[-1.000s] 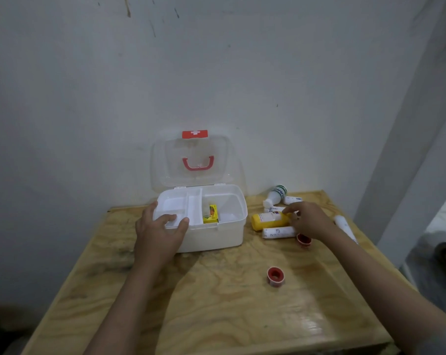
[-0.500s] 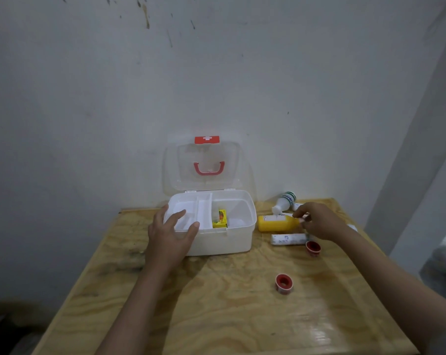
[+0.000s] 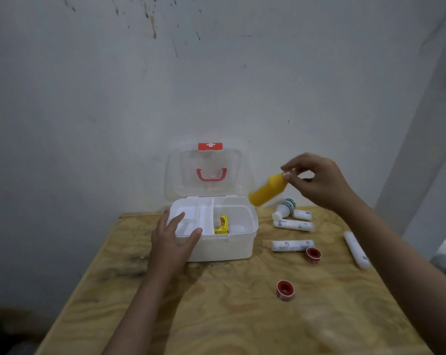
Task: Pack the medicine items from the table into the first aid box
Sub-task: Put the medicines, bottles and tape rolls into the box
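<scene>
The white first aid box point(image 3: 224, 245) stands open at the back of the wooden table point(image 3: 216, 316), its clear lid point(image 3: 206, 172) leaning upright against the wall. A small yellow carton point(image 3: 221, 224) lies in its right compartment. My left hand point(image 3: 172, 242) rests on the box's front left rim, fingers spread. My right hand point(image 3: 316, 181) is raised above the table, right of the lid, pinching a yellow bottle point(image 3: 266, 190) by its cap end; the bottle hangs tilted down toward the box.
Right of the box lie a white bottle with green bands point(image 3: 284, 209), three wrapped bandage rolls point(image 3: 292, 245), a white tube point(image 3: 356, 249) and two red tape rolls point(image 3: 284, 290). The wall stands right behind the box.
My right hand has picked the yellow bottle up off the table and carried it up and leftward toward the box. My left hand has stayed on the box rim.
</scene>
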`<act>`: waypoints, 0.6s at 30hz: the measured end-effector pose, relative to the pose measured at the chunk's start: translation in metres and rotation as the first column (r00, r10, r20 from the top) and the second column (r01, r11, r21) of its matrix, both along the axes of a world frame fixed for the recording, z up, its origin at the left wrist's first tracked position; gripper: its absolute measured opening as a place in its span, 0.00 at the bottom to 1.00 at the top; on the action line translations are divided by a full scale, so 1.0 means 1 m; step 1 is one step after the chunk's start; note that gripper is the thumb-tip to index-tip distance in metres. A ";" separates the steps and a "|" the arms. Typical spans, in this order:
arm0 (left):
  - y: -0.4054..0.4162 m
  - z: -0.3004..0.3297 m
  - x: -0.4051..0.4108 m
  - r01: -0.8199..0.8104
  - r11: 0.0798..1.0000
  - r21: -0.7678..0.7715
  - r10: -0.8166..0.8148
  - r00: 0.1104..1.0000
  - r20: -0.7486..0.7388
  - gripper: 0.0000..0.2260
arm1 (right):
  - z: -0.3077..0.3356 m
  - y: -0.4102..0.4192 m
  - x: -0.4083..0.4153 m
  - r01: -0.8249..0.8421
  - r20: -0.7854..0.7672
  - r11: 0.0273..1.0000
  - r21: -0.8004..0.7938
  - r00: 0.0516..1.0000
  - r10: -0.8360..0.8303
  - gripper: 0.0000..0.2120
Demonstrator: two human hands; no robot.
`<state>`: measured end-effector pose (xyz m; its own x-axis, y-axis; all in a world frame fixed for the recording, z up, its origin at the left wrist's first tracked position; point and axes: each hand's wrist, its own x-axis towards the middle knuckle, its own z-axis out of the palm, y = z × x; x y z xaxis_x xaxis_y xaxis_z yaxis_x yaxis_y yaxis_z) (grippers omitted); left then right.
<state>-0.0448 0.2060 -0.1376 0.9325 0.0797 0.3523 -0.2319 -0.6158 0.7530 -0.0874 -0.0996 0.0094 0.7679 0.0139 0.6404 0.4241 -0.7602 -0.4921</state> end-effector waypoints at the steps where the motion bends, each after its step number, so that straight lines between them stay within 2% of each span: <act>1: 0.000 0.000 0.000 0.003 1.000 -0.002 -0.003 1.000 -0.006 0.28 | 0.005 0.008 0.002 -0.021 -0.009 1.000 0.020 1.000 0.022 0.05; 4: 0.000 0.001 0.001 0.000 1.000 0.004 0.000 1.000 -0.011 0.29 | 0.005 0.036 0.012 -0.095 -0.112 0.995 0.036 0.989 0.098 0.06; 13: -0.008 0.010 0.000 -0.006 1.000 0.003 0.006 0.999 -0.042 0.34 | -0.041 0.093 0.036 -0.233 -0.360 0.963 -0.136 0.917 0.171 0.10; 18: 0.004 0.006 -0.001 -0.024 1.000 0.015 0.025 0.999 -0.027 0.35 | -0.057 0.110 0.038 -0.267 -0.367 0.960 -0.080 0.904 0.221 0.08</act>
